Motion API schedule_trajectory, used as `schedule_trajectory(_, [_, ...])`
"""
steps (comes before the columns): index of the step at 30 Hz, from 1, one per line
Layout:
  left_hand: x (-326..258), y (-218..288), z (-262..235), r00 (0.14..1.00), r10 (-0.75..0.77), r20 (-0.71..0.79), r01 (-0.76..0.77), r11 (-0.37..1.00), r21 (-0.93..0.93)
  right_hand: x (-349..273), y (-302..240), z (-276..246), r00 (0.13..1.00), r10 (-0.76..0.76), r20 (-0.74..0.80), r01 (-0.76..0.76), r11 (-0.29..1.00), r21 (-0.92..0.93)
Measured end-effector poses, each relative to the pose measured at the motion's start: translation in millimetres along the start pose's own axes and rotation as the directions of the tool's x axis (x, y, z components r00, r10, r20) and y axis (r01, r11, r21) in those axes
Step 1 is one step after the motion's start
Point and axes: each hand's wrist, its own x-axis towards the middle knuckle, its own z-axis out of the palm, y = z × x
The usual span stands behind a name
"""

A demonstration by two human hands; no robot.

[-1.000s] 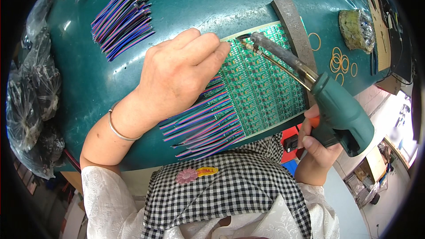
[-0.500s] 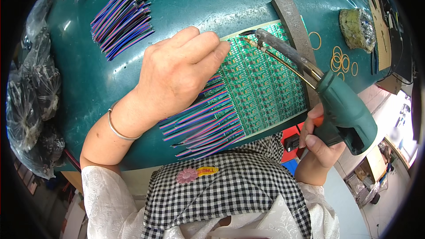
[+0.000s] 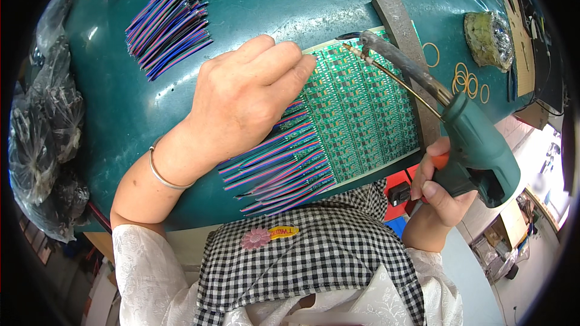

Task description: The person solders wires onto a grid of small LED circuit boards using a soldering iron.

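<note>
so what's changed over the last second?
The right hand moved the green soldering gun right and slightly up in the picture, its tip drawing farther from the left hand. No grip visibly taken or released. Left hand, circuit board panel, metal bar and wire pile look unchanged.

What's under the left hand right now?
Striped multicoloured wires show along the lower right side of the left hand, some running in under it; the green circuit board panel shows just right. Whatever its curled fingers may pinch is hidden.
</note>
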Motion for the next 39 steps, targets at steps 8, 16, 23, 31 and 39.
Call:
schedule_trajectory(8, [0,-1,1,0.999,0.025,-0.033,-0.024,0.999,0.021,-9,4,7,0.998,0.012,-0.056,-0.014,0.999,-0.045])
schedule_trajectory(16, [-1,-3,4,0.998,0.018,-0.060,-0.016,1.000,0.018,-8,13,0,0.998,-0.014,0.062,0.019,0.996,-0.087])
schedule_trajectory(23, [0,-2,3,0.999,0.020,-0.047,-0.019,1.000,0.017,-8,11,2,0.999,-0.001,0.048,0.009,0.988,-0.153])
schedule_trajectory(31, [0,-2,1,0.999,0.035,-0.034,-0.033,0.998,0.052,-11,6,-1,0.999,0.033,-0.019,-0.033,0.999,-0.026])
schedule_trajectory(39, [0,-1,1,0.998,0.038,-0.041,-0.036,0.998,0.053,-10,13,-1,0.999,0.004,0.042,-0.001,0.998,-0.068])
